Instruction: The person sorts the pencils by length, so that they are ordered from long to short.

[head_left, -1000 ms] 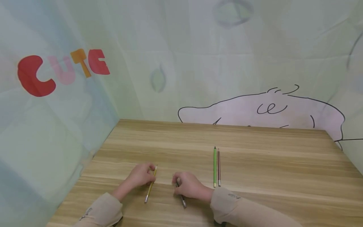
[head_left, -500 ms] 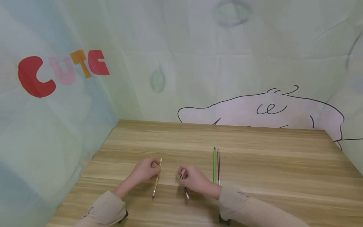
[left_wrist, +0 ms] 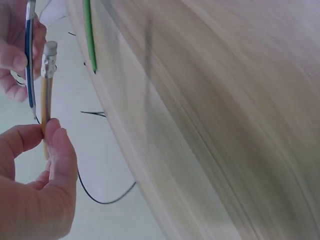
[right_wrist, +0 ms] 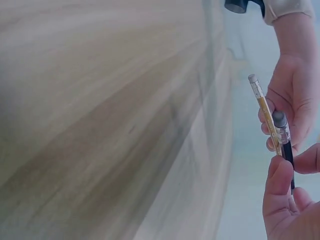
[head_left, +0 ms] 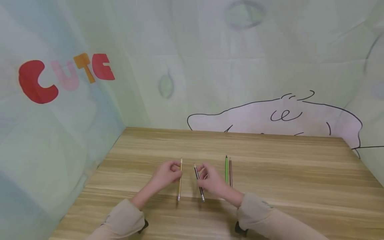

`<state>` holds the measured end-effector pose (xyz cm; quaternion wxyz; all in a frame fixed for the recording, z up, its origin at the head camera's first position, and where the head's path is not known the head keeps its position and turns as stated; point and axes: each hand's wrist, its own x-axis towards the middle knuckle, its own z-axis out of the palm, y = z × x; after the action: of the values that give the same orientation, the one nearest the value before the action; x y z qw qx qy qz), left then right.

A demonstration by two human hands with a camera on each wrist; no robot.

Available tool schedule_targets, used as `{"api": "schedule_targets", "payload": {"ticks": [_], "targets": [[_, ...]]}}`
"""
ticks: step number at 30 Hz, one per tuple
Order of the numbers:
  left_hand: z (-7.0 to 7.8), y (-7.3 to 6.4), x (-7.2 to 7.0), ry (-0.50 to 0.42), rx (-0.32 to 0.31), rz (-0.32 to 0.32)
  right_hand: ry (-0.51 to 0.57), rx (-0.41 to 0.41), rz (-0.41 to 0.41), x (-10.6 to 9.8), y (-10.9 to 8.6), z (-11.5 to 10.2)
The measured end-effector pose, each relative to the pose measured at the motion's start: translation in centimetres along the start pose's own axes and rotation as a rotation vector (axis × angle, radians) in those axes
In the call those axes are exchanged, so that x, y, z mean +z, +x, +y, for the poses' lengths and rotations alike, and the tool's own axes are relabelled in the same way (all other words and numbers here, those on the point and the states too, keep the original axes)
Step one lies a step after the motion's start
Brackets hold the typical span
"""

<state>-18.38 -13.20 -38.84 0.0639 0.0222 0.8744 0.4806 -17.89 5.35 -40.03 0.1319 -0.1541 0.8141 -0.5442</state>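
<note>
My left hand pinches a yellow pencil between thumb and fingers, its eraser end toward me. In the left wrist view the grey eraser and metal band of this yellow pencil point up. Opposite it, my right hand pinches a black pencil, point away from me and tilted slightly left. The right wrist view has the black pencil close up, with the yellow one behind it. Both pencils are held above the table, a small gap apart in the head view.
Right of my right hand, a green pencil and a dark red pencil lie side by side on the wooden table. Printed cloth walls stand along the back and left edges.
Both hands have lifted their pencils and moved away from me. The left hand shifted right and the right hand slightly right, bringing the pencils closer together. The green and dark red pencils stayed put.
</note>
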Motion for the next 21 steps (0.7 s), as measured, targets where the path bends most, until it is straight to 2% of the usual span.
{"api": "schedule_targets", "payload": {"ticks": [4,11,16,21], "targets": [[0.4,0.4,0.8,-0.078,-0.004,-0.009,0.051,-0.006,0.041,-0.5,-0.1,-0.1],[1.2,0.5,2.3,-0.201,0.033,-0.024,0.086,-0.024,0.090,-1.4,-0.5,0.1],[1.9,0.7,3.5,-0.227,0.031,-0.077,0.125,-0.010,0.119,-2.0,-1.0,0.4],[2.2,0.5,4.7,-0.254,0.058,-0.118,0.141,-0.010,0.114,-2.5,-1.5,1.2]]}}
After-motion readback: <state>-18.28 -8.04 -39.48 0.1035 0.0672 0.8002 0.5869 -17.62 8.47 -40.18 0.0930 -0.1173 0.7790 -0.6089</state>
